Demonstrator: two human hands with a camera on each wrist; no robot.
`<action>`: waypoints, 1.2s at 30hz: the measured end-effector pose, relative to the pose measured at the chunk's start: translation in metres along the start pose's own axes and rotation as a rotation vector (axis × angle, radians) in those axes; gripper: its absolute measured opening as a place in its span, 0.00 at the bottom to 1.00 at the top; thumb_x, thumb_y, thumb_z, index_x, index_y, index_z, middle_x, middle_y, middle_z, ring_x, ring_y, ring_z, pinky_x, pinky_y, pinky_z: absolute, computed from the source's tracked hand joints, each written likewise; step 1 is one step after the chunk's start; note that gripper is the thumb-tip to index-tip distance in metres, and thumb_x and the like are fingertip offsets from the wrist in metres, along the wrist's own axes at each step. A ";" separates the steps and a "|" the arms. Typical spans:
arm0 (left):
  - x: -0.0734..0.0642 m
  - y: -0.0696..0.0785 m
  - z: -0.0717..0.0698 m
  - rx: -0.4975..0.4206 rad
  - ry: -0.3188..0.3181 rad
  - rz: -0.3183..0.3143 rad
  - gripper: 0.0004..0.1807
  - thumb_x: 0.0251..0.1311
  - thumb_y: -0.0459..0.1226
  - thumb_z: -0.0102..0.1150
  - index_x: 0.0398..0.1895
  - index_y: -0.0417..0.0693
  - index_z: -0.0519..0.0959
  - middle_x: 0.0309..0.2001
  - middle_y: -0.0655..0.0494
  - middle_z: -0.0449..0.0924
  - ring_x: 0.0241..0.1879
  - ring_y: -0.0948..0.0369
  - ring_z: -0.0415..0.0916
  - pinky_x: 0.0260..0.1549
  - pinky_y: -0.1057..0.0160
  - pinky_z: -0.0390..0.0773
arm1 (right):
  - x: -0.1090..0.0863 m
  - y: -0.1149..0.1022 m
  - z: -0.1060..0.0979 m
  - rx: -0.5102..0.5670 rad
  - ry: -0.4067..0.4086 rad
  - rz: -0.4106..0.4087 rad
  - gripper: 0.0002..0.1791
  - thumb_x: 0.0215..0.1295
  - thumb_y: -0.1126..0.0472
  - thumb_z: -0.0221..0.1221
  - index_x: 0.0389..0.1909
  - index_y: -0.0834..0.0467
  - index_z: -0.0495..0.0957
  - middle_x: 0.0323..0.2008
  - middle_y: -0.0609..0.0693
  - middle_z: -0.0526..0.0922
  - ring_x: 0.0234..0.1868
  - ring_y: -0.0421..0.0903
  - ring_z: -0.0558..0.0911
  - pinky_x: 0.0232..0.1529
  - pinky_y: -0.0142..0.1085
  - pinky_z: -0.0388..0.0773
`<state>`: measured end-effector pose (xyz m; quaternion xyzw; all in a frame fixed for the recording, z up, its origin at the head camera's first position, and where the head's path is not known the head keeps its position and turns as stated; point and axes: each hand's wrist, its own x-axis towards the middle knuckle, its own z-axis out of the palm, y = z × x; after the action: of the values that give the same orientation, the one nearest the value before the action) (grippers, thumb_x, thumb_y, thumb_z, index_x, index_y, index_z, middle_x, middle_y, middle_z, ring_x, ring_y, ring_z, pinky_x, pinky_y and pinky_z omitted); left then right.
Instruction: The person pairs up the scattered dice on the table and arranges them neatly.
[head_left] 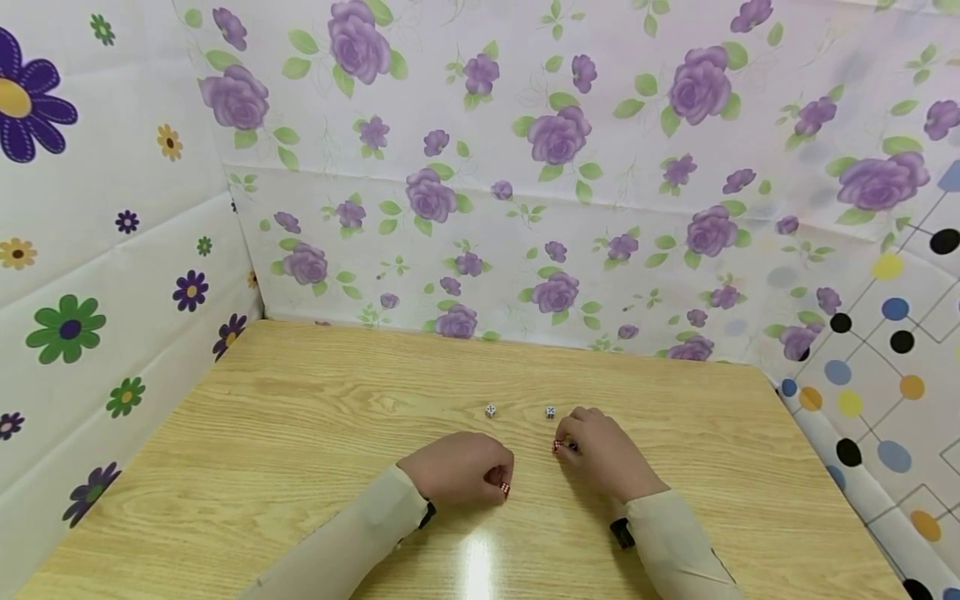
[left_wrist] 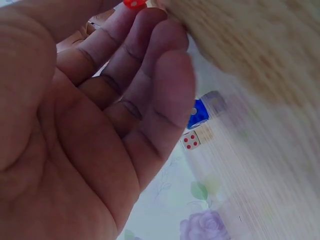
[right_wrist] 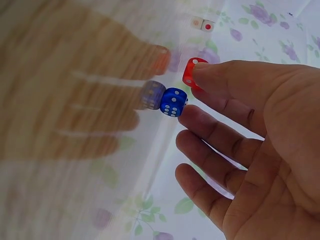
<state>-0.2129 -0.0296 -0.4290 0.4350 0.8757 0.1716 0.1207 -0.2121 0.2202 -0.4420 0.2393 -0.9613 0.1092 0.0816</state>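
Observation:
My left hand point(head_left: 467, 471) pinches a red die point(head_left: 506, 490) at its fingertips, low over the wooden table. Only the edge of that red die point(left_wrist: 134, 3) shows at the top of the left wrist view. Another red die point(right_wrist: 190, 72) is pinched between the thumb and index finger of my right hand point(head_left: 602, 452). A blue die point(right_wrist: 174, 102) sits on the table by the right middle fingertip; whether they touch I cannot tell. Beyond the hands two white dice stand apart, one white die point(head_left: 491, 411) on the left and another white die point(head_left: 551, 412) near the right knuckles.
The wooden table point(head_left: 337, 400) has a glossy top that reflects the dice and fingers. Flower-printed sheets point(head_left: 480, 167) hang behind it and at the left. A dotted sheet point(head_left: 885, 400) borders the right edge.

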 end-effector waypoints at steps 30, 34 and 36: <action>0.000 -0.003 0.001 -0.021 -0.013 -0.008 0.07 0.57 0.40 0.64 0.27 0.63 0.76 0.23 0.71 0.73 0.21 0.72 0.67 0.25 0.71 0.70 | 0.000 0.001 0.003 -0.003 -0.016 0.029 0.06 0.58 0.55 0.66 0.28 0.46 0.77 0.28 0.40 0.73 0.31 0.38 0.70 0.35 0.37 0.71; -0.001 -0.003 0.000 -0.020 -0.022 -0.015 0.07 0.57 0.41 0.64 0.27 0.63 0.75 0.23 0.71 0.73 0.21 0.72 0.67 0.25 0.71 0.70 | 0.001 0.002 0.004 -0.030 0.009 -0.008 0.07 0.57 0.55 0.66 0.26 0.46 0.77 0.27 0.39 0.73 0.29 0.38 0.70 0.34 0.37 0.70; -0.001 -0.003 0.000 -0.023 -0.022 -0.016 0.07 0.57 0.41 0.64 0.27 0.63 0.75 0.23 0.71 0.73 0.21 0.72 0.67 0.26 0.71 0.70 | 0.001 0.001 0.004 -0.025 0.004 -0.013 0.07 0.57 0.55 0.66 0.26 0.46 0.77 0.26 0.38 0.72 0.28 0.37 0.69 0.33 0.36 0.70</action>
<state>-0.2145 -0.0321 -0.4297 0.4283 0.8758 0.1757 0.1367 -0.2139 0.2198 -0.4461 0.2442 -0.9609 0.0970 0.0872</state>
